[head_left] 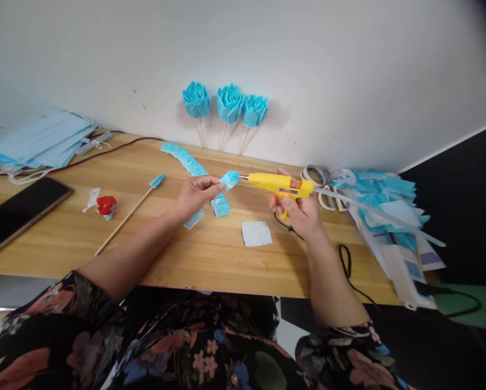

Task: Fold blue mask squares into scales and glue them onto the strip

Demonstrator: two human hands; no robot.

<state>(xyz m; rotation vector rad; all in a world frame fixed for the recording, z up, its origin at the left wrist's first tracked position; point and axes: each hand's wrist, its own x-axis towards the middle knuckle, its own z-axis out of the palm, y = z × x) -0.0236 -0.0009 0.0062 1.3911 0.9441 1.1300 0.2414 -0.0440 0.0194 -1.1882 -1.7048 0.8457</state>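
Left hand [194,196] in close now, its grip pinched tight, fingertips and thumb on one small folded light-blue fabric petal [230,180], up above the pale wooden table [227,260]! Right hand [302,214] has its grip wrapped round the handle of a yellow plastic glue gun [281,185], metal nozzle right at the petal's edge, contact too fine to call. Below, a thin wooden stick with a blue folded tip [133,211] lies left of a row of folded blue pieces [186,160].
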